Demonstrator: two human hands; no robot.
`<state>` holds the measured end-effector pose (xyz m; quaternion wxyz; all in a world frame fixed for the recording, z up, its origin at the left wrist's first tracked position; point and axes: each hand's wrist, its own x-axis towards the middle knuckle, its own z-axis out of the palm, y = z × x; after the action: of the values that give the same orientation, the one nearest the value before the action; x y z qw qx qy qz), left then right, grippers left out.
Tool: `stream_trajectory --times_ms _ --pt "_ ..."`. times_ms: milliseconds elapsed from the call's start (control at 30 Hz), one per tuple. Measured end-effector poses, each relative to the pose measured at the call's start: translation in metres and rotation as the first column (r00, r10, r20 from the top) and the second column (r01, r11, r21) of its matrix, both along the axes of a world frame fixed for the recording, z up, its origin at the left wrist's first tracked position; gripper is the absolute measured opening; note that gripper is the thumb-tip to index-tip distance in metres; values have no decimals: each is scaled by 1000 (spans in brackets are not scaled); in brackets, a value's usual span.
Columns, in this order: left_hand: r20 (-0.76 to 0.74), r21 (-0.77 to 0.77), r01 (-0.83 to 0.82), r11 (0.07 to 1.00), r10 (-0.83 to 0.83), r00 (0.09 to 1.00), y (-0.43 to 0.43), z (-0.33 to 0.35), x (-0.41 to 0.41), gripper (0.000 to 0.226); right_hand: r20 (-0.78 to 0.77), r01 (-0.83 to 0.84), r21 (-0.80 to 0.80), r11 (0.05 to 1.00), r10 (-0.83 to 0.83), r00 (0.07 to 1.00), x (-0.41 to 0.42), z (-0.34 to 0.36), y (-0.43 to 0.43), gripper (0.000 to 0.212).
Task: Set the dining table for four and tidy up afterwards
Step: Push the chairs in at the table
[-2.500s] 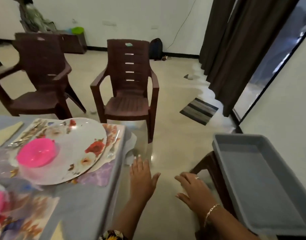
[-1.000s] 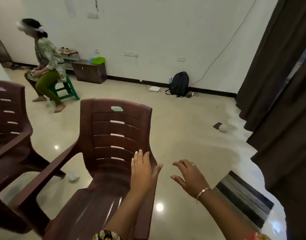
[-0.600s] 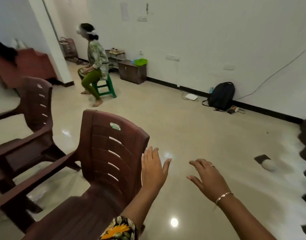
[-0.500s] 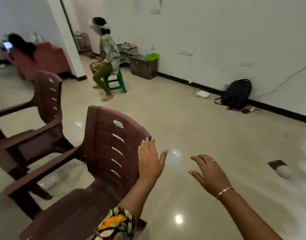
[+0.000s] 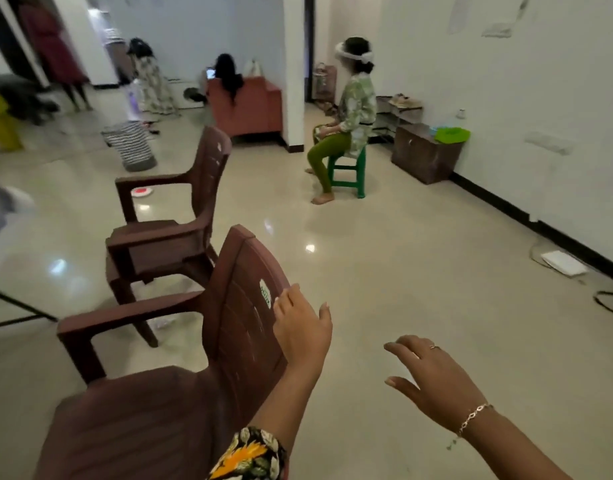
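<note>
Head view. We take the near brown chair (image 5: 235, 306) as our landmark; its seat faces left, and its backrest rises on the side nearest the hands. Our left hand (image 5: 300, 327) lies at the backrest's upper rear edge, fingers straight and close together, thumb set apart, gripping nothing; we cannot tell whether the fingertips touch the plastic. Our right hand (image 5: 433, 379) hangs over the floor (image 5: 402, 271) to the right of the chair, well apart from it, fingers spread wide and lightly bent, holding nothing; a ring (image 5: 434, 347) and a bracelet (image 5: 473, 415) mark it. A floral sleeve (image 5: 249, 455) covers the left arm beside the chair's seat. A second brown chair (image 5: 180, 216) stands just behind the near one, facing the same way. Beyond the chair and to its right a person (image 5: 355, 105) sits on a green stool (image 5: 346, 171), near a low brown cabinet (image 5: 424, 154) that bears a green plastic dish (image 5: 451, 135). Far beyond the chair, to the left, stands a striped basket (image 5: 130, 145).
</note>
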<state>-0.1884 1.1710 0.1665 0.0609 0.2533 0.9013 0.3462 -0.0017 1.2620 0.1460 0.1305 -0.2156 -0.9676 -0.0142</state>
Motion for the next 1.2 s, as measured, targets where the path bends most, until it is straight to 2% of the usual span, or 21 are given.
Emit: stream_trajectory --times_ms 167,267,367,567,700,867,1067,1200 --pt "-49 -102 -160 982 156 987 15 -1 -1 66 -30 -205 -49 977 204 979 -47 2 65 47" --pt "-75 -127 -241 962 233 970 24 -5 2 67 6 -329 -69 942 330 944 -83 4 92 38" --pt "-119 -184 -316 931 298 947 29 -8 3 65 24 -464 -207 861 479 878 -119 6 111 39" --pt "-205 -274 -450 850 406 891 39 -5 9 58 41 -698 -218 682 721 692 -164 12 155 43" --pt "-210 -321 -551 770 510 834 46 -1 12 46 82 -759 -276 590 801 593 -174 20 181 48" --pt "-304 -412 -601 685 518 799 56 0 13 42 85 -849 -275 451 891 446 -210 18 191 49" --pt "-354 -477 -630 613 522 776 60 1 8 40 120 -925 -198 326 944 307 -269 21 171 48" --pt "-326 -503 -661 556 587 741 59 -7 1 33 59 -968 -119 222 975 216 -307 34 157 50"
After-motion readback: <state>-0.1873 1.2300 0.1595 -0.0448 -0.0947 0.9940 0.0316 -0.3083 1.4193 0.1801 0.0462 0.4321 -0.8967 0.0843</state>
